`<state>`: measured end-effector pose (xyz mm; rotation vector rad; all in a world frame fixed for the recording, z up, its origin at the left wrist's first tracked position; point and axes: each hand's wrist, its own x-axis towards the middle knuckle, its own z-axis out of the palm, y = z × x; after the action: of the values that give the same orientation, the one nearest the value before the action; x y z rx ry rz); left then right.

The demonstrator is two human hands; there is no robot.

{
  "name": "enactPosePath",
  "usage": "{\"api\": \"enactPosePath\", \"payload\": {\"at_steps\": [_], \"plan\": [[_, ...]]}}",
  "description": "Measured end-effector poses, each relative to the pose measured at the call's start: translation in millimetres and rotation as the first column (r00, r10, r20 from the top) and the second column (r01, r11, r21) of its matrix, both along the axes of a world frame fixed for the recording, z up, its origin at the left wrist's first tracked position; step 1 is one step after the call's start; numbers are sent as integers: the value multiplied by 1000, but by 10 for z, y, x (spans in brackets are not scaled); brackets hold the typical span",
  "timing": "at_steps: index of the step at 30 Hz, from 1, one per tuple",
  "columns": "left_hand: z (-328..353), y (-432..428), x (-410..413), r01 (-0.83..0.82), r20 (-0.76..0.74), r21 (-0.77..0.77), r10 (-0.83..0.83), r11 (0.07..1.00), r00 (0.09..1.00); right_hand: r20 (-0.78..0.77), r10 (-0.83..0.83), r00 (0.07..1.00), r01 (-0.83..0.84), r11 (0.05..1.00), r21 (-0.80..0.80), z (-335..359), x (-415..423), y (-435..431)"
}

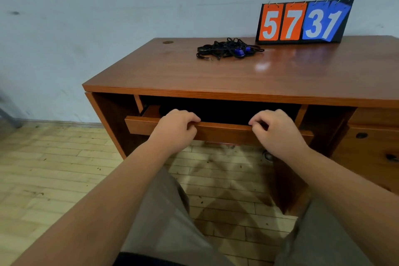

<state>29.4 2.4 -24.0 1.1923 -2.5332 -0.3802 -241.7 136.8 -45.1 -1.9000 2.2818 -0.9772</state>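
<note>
Reddish-brown veneer covers the desk (pixel 216 75) that fills the head view. The work in hand is the shallow drawer (pixel 224 131) slung under its top, in the middle of the kneehole. Judged from how it lies, the drawer is only part of the way out. Its front panel stands clear of the desk's edge, and a strip of the left side wall and the runner shows. Most of the inside sits back under the top in black shadow, so I cannot tell what, if anything, is in it. Whether the grip is meant to bring it further out or push it home the picture does not settle; either way the travel looks unfinished. The left hand (pixel 176 128) grasps the top edge of the front panel left of centre, its fingers (pixel 190 117) hooked over the rim and down into the opening, the thumb tucked against the panel's face. The right hand (pixel 278 130) takes the same edge further right, its fingers (pixel 258 120) curled tightly at the rim, knuckles up. It looks like a pinch on the edge, though the fingertips are hidden. The two hands are well apart, with bare panel between them. On the desk top, far from the hands, lie a tangle of black cords (pixel 228 49) and a flip scoreboard (pixel 302 21) reading 5 7 3 1, set against the wall.
</note>
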Motion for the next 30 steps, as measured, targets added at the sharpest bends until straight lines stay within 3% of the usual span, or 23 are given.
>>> {"api": "enactPosePath", "payload": {"at_steps": [7, 13, 17, 21, 25, 27, 30], "plan": [[180, 181, 213, -4, 15, 121, 2, 993, 1000, 97, -12, 995, 7, 999, 54, 142, 142, 183], [409, 283, 323, 16, 80, 236, -36, 972, 996, 82, -41, 996, 29, 990, 139, 294, 209, 272], [539, 300, 359, 31, 70, 379, -63, 925, 996, 36, -70, 997, 62, 981, 186, 397, 152, 300], [611, 211, 456, 17, 8, 502, -24, 865, 1000, 85, -157, 984, 140, 975, 173, 411, 111, 328], [442, -15, 582, -215, -184, 310, 281, 926, 942, 151, -259, 954, 232, 957, 177, 377, 122, 311], [329, -93, 618, -325, -169, 229, 366, 918, 915, 245, -330, 912, 276, 933, 230, 373, 131, 272], [205, -125, 612, -363, -88, 243, 393, 900, 915, 412, -401, 818, 285, 905, 314, 386, 156, 208]]}}
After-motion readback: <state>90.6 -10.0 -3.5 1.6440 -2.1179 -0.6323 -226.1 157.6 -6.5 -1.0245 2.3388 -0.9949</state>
